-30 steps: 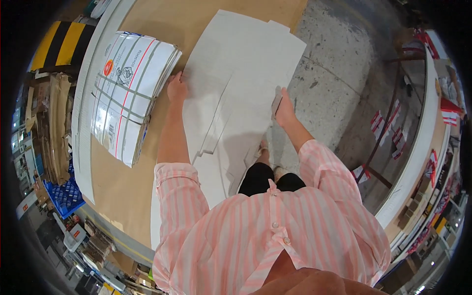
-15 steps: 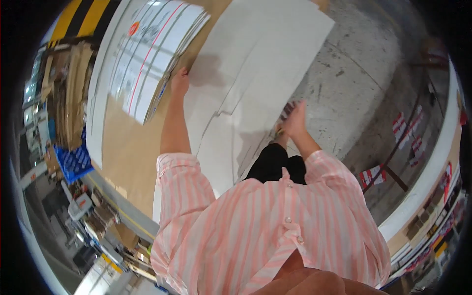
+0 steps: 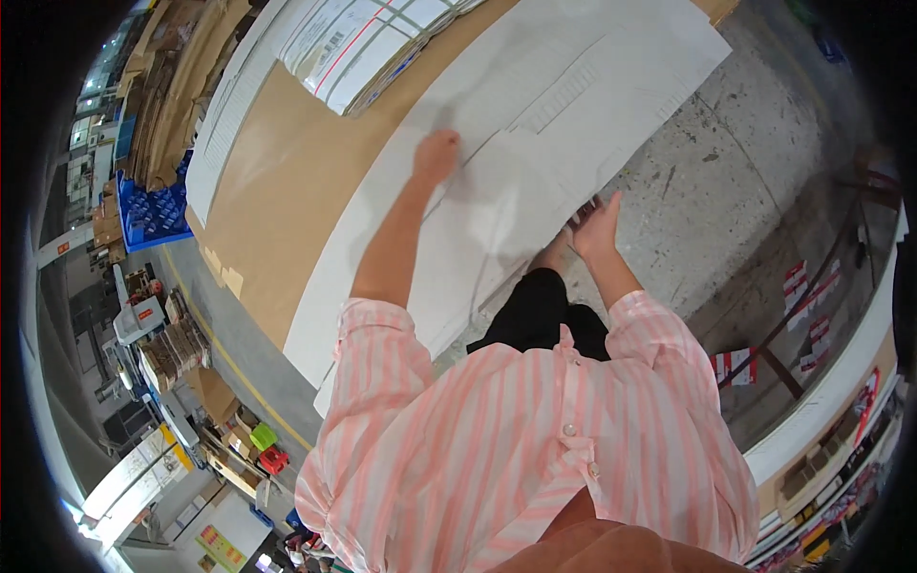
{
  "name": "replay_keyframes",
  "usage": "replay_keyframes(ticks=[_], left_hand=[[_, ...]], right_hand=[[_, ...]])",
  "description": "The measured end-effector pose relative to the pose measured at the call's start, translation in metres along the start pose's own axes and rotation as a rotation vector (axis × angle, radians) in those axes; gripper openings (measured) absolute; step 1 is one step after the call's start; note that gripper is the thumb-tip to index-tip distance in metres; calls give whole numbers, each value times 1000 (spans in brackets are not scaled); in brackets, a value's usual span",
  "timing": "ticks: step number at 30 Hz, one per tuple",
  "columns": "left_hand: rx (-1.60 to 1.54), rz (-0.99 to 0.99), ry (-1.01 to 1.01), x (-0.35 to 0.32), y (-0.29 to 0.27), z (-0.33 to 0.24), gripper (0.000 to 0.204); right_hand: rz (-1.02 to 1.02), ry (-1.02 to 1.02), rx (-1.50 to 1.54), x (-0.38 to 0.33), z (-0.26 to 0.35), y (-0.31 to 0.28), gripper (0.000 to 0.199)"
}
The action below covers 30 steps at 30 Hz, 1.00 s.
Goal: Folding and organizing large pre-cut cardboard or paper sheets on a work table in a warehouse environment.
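Observation:
A large white cardboard sheet with cut or crease lines lies in front of me, over brown cardboard. My left hand is closed in a fist on top of this sheet, near its left part. Whatever its curled fingers may hold is hidden. At the sheet's right edge is my right hand, with its fingers at the edge, partly in shadow, and the thumb sticking up to the side. A strapped bundle of white printed sheets rests on the brown cardboard beyond my left hand.
Concrete floor lies to the right, with a dark metal frame and red-and-white pieces. At the left stand a blue crate and upright brown cardboard. Further down left are a green bin and a red bin.
My left hand has moved from the sheet's left edge beside the bundle onto the sheet. My right hand stays at the right edge. The whole view has turned, showing more of the left side.

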<state>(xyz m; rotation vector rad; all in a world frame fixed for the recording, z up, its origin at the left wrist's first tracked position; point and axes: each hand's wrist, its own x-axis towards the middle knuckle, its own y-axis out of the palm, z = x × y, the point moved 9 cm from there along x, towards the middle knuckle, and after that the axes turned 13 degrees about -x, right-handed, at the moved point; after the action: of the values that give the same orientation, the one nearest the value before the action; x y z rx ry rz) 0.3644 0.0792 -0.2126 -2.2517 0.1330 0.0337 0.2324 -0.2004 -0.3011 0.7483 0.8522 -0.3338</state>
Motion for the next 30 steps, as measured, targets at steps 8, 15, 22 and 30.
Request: replay_keyframes(ticks=[8,15,22,30], left_hand=[[198,130,-132,-40,21,-29,20],[-105,99,-51,-33,27,-24,23],[58,225,-124,-88,3,1,23],[12,192,-138,-93,0,-3,22]], right_hand=[[-222,-95,-64,-11,-1,31,80],[127,-243,-65,17,17,10,83],[-162,-139,-166,-45,-50,9,72],[21,-297,-113,-40,-43,26,69]])
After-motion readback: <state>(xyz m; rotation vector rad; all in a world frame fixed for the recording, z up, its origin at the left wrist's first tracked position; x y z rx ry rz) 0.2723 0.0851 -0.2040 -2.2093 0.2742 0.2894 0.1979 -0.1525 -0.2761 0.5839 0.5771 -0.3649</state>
